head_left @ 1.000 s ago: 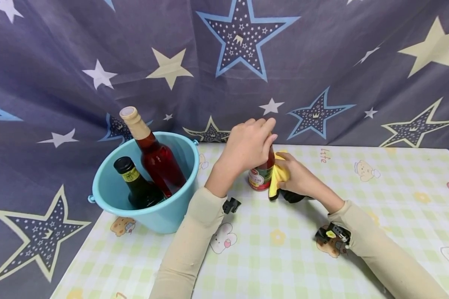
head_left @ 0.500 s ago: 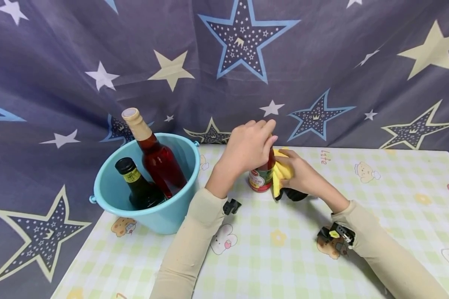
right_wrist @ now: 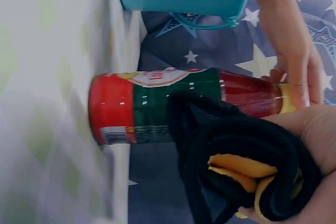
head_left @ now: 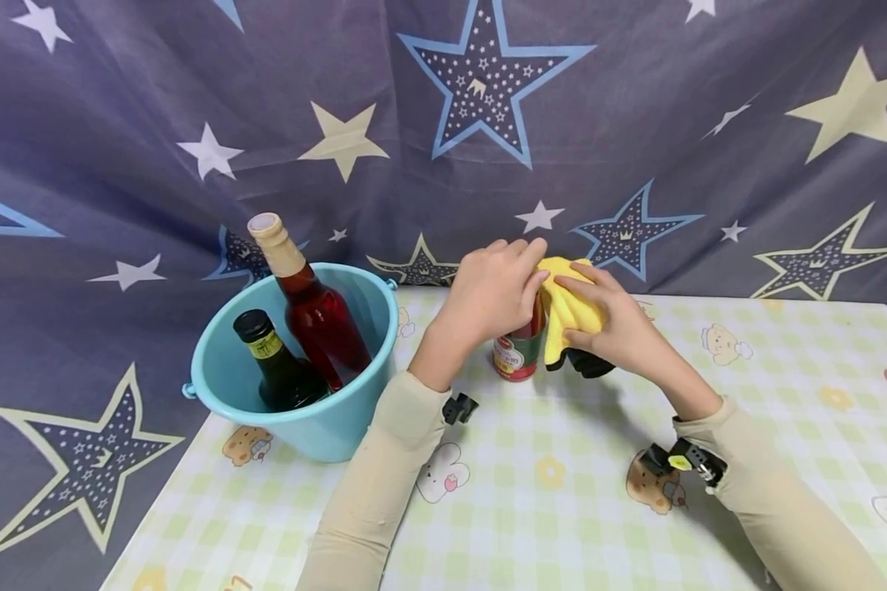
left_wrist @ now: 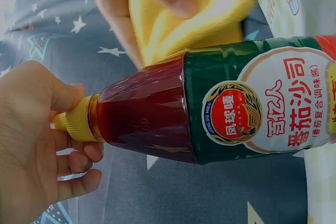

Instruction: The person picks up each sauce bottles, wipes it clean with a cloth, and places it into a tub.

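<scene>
The left hand (head_left: 491, 291) holds the yellow cap of the ketchup bottle (head_left: 517, 351), which stands on the table (head_left: 547, 492) beside the blue bucket (head_left: 303, 423); the right hand (head_left: 613, 324) grips a yellow and black cloth (head_left: 565, 312) and presses it against the bottle's upper side.

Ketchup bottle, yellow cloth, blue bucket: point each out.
Ketchup bottle (left_wrist: 231, 114): left wrist view, on its label.
Yellow cloth (head_left: 566, 308): head view, on the fold under the right hand's fingers.
Blue bucket (head_left: 318, 428): head view, on its front wall.
</scene>
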A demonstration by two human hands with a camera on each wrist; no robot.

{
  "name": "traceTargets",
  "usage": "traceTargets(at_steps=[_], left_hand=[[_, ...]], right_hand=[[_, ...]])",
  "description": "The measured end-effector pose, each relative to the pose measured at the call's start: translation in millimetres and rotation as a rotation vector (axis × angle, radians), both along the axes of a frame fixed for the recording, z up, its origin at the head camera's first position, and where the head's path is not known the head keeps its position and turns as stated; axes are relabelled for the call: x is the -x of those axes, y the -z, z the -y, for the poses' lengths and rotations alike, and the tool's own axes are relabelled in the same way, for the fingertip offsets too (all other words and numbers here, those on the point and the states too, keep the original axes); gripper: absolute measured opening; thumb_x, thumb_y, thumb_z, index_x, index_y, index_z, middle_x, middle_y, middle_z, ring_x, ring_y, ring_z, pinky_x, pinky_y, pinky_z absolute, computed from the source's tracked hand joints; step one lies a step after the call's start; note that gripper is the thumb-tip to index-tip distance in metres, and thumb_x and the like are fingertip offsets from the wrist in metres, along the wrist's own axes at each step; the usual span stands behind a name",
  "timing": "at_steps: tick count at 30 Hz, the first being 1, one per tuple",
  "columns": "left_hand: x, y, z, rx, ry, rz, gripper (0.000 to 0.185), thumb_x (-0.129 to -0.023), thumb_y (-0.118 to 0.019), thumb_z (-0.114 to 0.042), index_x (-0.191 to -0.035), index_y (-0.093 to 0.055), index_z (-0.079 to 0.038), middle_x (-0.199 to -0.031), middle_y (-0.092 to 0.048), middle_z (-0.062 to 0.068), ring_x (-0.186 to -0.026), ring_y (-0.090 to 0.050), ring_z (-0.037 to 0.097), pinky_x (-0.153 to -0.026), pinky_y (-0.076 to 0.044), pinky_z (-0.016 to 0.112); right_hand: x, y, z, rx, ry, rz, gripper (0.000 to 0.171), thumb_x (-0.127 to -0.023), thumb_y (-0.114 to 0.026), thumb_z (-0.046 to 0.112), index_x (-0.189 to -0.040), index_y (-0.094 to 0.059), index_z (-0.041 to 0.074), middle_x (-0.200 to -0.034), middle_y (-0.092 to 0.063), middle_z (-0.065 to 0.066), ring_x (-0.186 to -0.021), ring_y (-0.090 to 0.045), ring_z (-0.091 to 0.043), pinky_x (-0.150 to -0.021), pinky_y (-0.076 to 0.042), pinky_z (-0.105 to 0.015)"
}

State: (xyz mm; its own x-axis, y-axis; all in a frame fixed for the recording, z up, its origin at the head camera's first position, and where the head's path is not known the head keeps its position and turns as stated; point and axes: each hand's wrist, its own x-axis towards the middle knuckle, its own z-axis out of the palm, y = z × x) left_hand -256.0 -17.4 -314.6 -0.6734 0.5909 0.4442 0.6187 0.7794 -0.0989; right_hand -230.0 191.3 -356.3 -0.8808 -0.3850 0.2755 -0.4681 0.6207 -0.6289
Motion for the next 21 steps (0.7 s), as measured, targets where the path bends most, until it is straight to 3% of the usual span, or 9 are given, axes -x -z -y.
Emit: traceTargets(at_steps=[4,8,11,21], left_hand=[[0.0,0.1,-0.3,-0.002,0.000,-0.007,0.022,-0.107,-0.047,-0.033,-0.113,-0.056,-0.013,-0.096,-0.067,0.002,-0.080,-0.061,0.023,-0.069,-0.053,0.034],[-0.4,1.3,-0.1,0.000,0.002,-0.005,0.024,-0.106,-0.048,-0.032,-0.118,-0.057,-0.014,-0.099,-0.068,0.002,-0.082,-0.062,0.023,-0.071,-0.054,0.034],[-0.6,2.7,0.6,0.001,0.002,-0.012,0.024,-0.106,-0.049,-0.032,-0.118,-0.057,-0.013,-0.099,-0.068,0.002,-0.082,-0.063,0.024,-0.071,-0.055,0.035],[-0.1,2.9,0.6,-0.002,0.017,-0.073,0.024,-0.107,-0.047,-0.032,-0.115,-0.058,-0.012,-0.093,-0.066,0.002,-0.078,-0.061,0.023,-0.068,-0.053,0.033]], right_hand=[[-3.8,-5.2,1.3,0.085,0.034,-0.075,0.070,-0.081,-0.079,-0.005,-0.146,-0.054,0.002,-0.161,-0.035,-0.022,-0.145,-0.037,-0.045,-0.106,-0.041,-0.055],[-8.2,-3.5,6.9,0.158,0.039,-0.137,0.071,-0.080,-0.080,-0.004,-0.146,-0.055,0.005,-0.161,-0.037,-0.017,-0.146,-0.036,-0.041,-0.104,-0.039,-0.023],[-11.3,-1.4,11.5,0.205,0.034,-0.167,0.070,-0.080,-0.081,-0.004,-0.145,-0.056,0.005,-0.160,-0.037,-0.016,-0.148,-0.033,-0.039,-0.100,-0.031,-0.007],[-14.3,-1.6,17.4,0.343,0.062,-0.265,0.069,-0.078,-0.082,-0.006,-0.143,-0.058,0.004,-0.160,-0.039,-0.013,-0.150,-0.031,-0.032,-0.107,-0.030,-0.011]])
